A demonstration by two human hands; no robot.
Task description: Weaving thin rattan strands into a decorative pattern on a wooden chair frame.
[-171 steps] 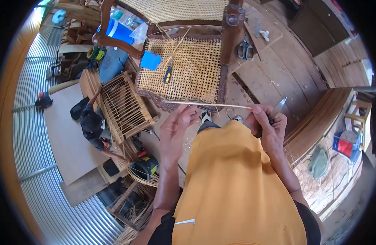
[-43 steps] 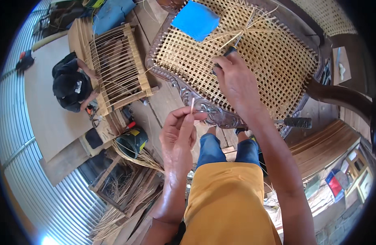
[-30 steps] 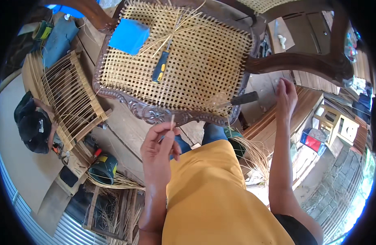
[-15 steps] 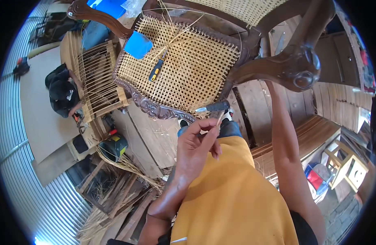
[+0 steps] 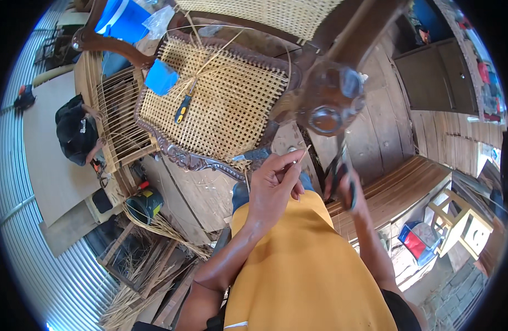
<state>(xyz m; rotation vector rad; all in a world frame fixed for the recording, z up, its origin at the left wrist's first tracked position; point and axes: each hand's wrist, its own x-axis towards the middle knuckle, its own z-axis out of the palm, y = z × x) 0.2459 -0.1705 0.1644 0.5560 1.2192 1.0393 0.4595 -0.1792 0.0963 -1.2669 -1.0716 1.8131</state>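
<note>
In front of my body, my left hand (image 5: 273,185) pinches a thin, pale sliver of wood or cane (image 5: 305,154) that points upward. To its right, my right hand (image 5: 348,190) is closed on dark-handled scissors (image 5: 340,165), blurred by motion, blades up. Beyond them stands a carved brown wooden armchair with a woven cane seat (image 5: 226,110). A yellow-and-black screwdriver (image 5: 183,109), loose cane strands (image 5: 210,63) and a blue piece (image 5: 161,77) lie on the seat. A dark-handled tool (image 5: 254,155) rests at the seat's front edge.
The chair's curved arm (image 5: 331,99) juts out close above my right hand. A person in black (image 5: 77,132) works at the left beside a slatted wooden frame (image 5: 127,110). A dark bucket (image 5: 145,204) and cane bundles (image 5: 177,234) lie at lower left; a wooden bench (image 5: 397,187) stands right.
My right hand has come back from behind the chair arm with scissors in it, nearing my left. The view has shifted, moving the chair leftward. My left hand keeps the sliver.
</note>
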